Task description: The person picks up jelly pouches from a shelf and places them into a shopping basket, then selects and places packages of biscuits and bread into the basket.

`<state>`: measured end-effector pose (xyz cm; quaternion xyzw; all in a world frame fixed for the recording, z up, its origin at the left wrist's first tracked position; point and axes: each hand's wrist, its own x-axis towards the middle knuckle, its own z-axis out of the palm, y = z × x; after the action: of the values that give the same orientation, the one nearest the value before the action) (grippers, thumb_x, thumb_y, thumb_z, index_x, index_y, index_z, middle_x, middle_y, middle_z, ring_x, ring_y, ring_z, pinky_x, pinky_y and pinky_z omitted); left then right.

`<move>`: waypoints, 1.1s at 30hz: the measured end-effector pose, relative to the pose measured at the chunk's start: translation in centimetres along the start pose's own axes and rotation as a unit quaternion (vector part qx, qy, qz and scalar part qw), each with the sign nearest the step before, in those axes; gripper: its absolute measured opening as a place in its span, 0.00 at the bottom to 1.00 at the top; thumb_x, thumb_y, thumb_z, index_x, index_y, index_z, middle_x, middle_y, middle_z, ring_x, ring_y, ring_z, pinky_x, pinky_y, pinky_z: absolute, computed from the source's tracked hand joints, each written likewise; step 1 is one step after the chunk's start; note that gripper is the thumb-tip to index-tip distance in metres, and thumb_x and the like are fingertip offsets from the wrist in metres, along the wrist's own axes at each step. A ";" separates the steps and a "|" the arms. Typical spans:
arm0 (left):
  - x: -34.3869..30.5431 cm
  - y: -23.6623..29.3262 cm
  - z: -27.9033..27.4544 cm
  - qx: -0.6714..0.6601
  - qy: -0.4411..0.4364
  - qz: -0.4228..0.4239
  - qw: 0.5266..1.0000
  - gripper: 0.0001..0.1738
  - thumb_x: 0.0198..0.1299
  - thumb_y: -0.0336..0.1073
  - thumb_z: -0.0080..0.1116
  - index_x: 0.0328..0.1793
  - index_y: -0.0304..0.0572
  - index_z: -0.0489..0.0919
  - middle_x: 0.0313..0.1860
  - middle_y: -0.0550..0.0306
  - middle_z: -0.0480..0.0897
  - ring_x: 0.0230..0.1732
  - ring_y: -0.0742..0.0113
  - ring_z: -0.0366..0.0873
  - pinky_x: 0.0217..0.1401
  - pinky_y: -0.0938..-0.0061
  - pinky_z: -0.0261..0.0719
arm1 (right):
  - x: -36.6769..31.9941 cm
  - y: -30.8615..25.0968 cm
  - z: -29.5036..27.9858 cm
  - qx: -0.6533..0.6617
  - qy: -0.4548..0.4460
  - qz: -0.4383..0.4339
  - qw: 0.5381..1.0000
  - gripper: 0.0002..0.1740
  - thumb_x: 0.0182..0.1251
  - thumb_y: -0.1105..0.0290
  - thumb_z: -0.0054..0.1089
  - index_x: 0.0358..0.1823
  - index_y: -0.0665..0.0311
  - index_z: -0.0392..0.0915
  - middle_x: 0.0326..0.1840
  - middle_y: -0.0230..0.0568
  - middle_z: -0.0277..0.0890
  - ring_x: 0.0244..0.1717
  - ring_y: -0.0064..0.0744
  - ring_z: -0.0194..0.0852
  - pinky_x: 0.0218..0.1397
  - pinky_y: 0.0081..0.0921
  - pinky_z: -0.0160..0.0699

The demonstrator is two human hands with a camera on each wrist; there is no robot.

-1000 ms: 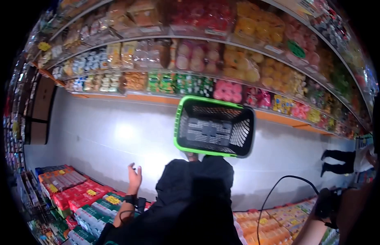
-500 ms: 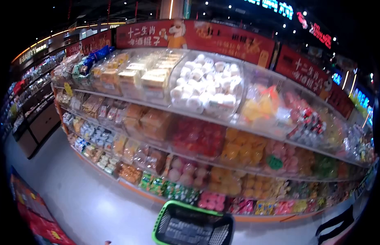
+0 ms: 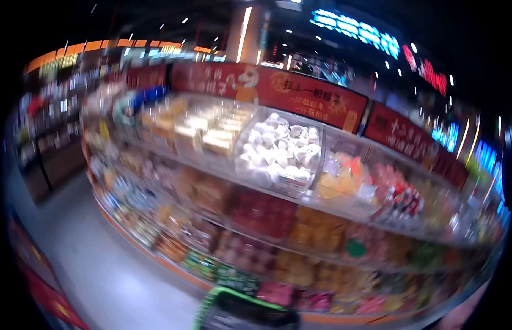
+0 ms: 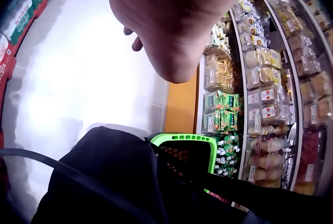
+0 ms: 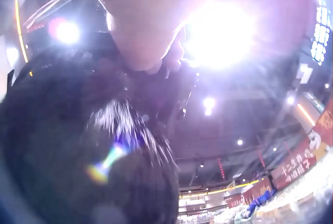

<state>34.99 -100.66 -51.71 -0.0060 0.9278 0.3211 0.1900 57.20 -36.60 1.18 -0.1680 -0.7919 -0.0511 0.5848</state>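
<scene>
My left hand hangs over the pale floor in the left wrist view. Two fingertips show past the heel of the palm, and nothing is seen in it. Below it stands a black shopping basket with a bright green rim, its front part hidden by dark clothing; in the head view only the top of the basket shows at the bottom edge. My right hand is raised close beside dark hair, under bright ceiling lights. Its fingers are mostly hidden behind the palm, and I cannot tell whether they hold something.
Tiered shelves of packaged snacks curve across the front, with red sign boards above. Pale floor runs along their left side. Red stacked packs edge the lower left. A dark cable crosses the left wrist view.
The head view has tilted up from the floor and basket to the shelves and signs. The basket has slid down to the bottom edge, and the left hand has left the head view.
</scene>
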 end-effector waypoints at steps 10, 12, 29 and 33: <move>-8.2 0.5 -2.4 -0.021 0.058 -0.112 0.992 0.31 0.59 0.45 0.58 0.59 0.27 0.64 0.33 0.37 0.77 0.35 0.48 0.77 0.42 0.58 0.75 | 0.0 -8.8 7.8 0.129 -0.145 -0.117 0.974 0.22 0.69 0.65 0.50 0.61 0.59 0.57 0.52 0.43 0.73 0.44 0.32 0.72 0.57 0.38 0.69; -9.7 -0.9 -1.9 -0.028 0.088 -0.128 0.987 0.31 0.60 0.46 0.57 0.59 0.28 0.64 0.37 0.34 0.78 0.38 0.46 0.78 0.47 0.58 0.75 | 1.0 -11.2 8.7 0.171 -0.177 -0.170 0.954 0.22 0.70 0.65 0.49 0.61 0.59 0.56 0.52 0.43 0.73 0.44 0.32 0.72 0.57 0.38 0.69; -18.8 -2.5 3.7 -0.139 0.187 -0.306 0.923 0.29 0.61 0.43 0.55 0.58 0.26 0.62 0.49 0.27 0.74 0.53 0.36 0.74 0.58 0.57 0.70 | 3.4 -19.9 23.4 0.395 -0.253 -0.080 0.880 0.06 0.67 0.73 0.50 0.34 0.68 0.74 0.25 0.41 0.74 0.27 0.36 0.72 0.38 0.35 0.72; -18.0 1.7 0.2 -0.128 0.208 -0.288 0.926 0.27 0.63 0.42 0.52 0.59 0.28 0.61 0.53 0.29 0.73 0.57 0.34 0.71 0.60 0.55 0.68 | -4.8 -15.5 31.2 0.318 -0.416 -0.017 0.852 0.09 0.66 0.71 0.51 0.34 0.71 0.74 0.30 0.53 0.75 0.31 0.51 0.74 0.38 0.35 0.73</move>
<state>51.51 -101.16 -44.41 -0.3644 0.8556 0.3601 0.0742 25.02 -43.43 -11.25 0.0352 -0.9371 0.2679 0.2208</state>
